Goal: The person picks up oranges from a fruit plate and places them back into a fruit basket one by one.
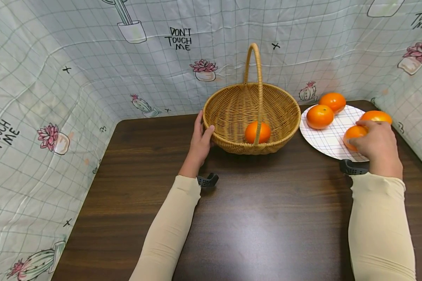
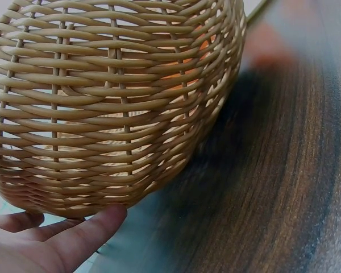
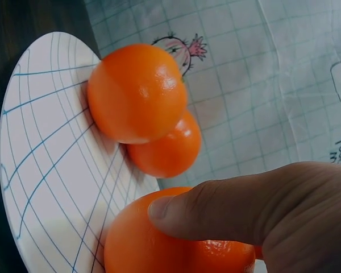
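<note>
Near orange, on the plate right of the basket, lay gripped in right hand, left hand loosely extended against basket's left side; neighbouring orange, crowding that grip, seemed liable to get knocked rolling.

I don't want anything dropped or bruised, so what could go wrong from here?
The right hand, gripping the nearest fruit, might nudge the fruit beside it off the plate. The smooth, glossy nearest fruit could also slip. If the left hand pushes the basket too hard, it may slide or tip.
</note>
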